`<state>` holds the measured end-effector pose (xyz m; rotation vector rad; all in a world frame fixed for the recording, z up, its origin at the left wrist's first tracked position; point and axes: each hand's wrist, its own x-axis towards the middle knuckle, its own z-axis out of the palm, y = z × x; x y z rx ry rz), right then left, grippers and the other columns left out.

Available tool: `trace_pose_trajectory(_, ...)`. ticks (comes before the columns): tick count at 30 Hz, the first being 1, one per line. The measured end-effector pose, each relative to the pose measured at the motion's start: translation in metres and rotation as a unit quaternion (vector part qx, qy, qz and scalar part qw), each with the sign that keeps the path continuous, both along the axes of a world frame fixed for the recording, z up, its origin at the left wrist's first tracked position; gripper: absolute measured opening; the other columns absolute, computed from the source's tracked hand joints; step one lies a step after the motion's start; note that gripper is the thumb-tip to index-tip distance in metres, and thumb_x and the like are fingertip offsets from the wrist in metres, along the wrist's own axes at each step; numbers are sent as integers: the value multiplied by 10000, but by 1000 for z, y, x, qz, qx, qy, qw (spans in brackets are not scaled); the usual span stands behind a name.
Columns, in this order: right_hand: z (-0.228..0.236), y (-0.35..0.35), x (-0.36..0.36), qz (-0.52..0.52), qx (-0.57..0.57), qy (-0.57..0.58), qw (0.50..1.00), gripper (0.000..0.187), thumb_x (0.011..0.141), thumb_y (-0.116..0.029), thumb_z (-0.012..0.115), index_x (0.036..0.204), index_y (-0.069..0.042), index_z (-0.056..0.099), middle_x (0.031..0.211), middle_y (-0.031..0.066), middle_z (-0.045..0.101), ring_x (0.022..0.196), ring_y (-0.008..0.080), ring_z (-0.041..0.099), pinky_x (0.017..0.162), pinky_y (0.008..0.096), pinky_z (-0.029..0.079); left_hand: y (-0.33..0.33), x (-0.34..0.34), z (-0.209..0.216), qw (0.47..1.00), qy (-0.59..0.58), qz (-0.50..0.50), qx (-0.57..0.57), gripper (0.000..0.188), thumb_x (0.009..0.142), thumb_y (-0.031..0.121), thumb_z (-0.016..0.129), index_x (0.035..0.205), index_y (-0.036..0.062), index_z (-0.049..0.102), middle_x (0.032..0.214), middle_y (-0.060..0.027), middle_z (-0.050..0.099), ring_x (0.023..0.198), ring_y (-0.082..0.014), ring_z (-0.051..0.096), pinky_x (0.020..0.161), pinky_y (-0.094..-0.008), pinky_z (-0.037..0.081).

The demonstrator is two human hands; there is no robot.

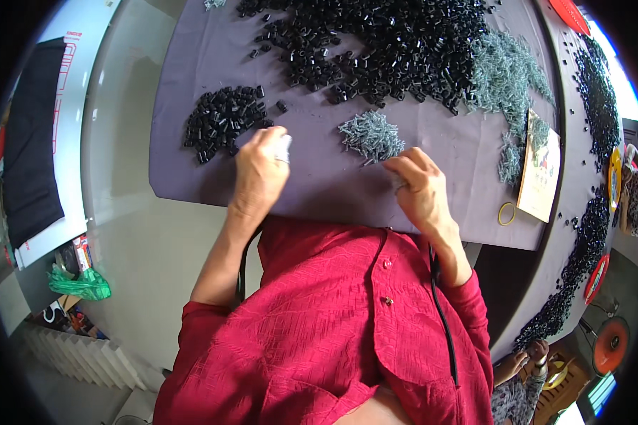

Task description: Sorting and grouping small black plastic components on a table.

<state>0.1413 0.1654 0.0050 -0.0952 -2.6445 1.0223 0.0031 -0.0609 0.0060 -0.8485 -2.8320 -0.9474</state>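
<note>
My left hand [261, 161] is closed, its fingers curled under beside a small pile of short black tube-shaped parts [223, 122] on the grey-purple tabletop. White wrapping shows at one finger; whatever those fingers hold is hidden. My right hand [422, 183] is pinched at the lower right edge of a small heap of silver screws [371, 137]. Anything between its fingertips is too small to make out. Both hands are over the table's near edge, apart from each other.
A large mound of black parts [390, 46] fills the far side, with more screws [507, 71] to its right. A booklet [540, 166] and a yellow ring [506, 214] lie at right. On a second table [571, 134], another person's hands [524, 360] work near black parts.
</note>
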Motion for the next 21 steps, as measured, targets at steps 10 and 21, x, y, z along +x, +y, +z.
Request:
trace_pose_trajectory(10, 4, -11, -32, 126, 163, -9, 979, 180, 643, -49, 612, 800, -118, 665, 788, 38, 511, 737, 223, 519, 645, 349, 432, -23, -15, 2, 995, -8, 69, -77, 209, 787, 34, 646, 995, 42, 652, 858, -130, 642, 712, -293, 625, 642, -380, 499)
trace_pose_trajectory(21, 10, -9, -40, 167, 162, -22, 972, 187, 729, -45, 545, 914, -74, 549, 858, 75, 493, 800, 246, 479, 723, 367, 368, 13, -37, 18, 999, -5, 45, -15, 105, 789, 77, 657, 891, 52, 663, 800, -111, 636, 679, -299, 619, 611, -368, 479)
